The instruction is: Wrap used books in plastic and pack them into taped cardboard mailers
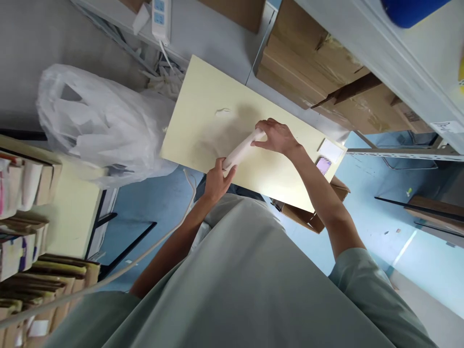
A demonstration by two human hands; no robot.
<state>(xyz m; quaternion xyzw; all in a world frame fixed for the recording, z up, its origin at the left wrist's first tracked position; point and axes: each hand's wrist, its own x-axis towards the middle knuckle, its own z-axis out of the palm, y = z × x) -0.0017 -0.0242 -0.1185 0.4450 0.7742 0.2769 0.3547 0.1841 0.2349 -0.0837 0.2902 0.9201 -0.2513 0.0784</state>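
Over the pale yellow board (203, 92), I hold a long, slim white piece (240, 151) slantwise between both hands; whether it is a box, a roll or folded paper I cannot tell. My left hand (216, 181) is closed around its lower end, close to my body. At the upper end, my right hand (277, 135) grips it with the thumb on one side and the fingers on the other. A small white scrap (222, 111) lies on the board beyond the hands.
A clear plastic bag (108, 125) of white material bulges at the board's left. Cardboard boxes (308, 63) stand behind on the right, under a shelf (391, 53). A power strip (161, 21) is at the back. A pale cable (159, 240) crosses beside my left arm.
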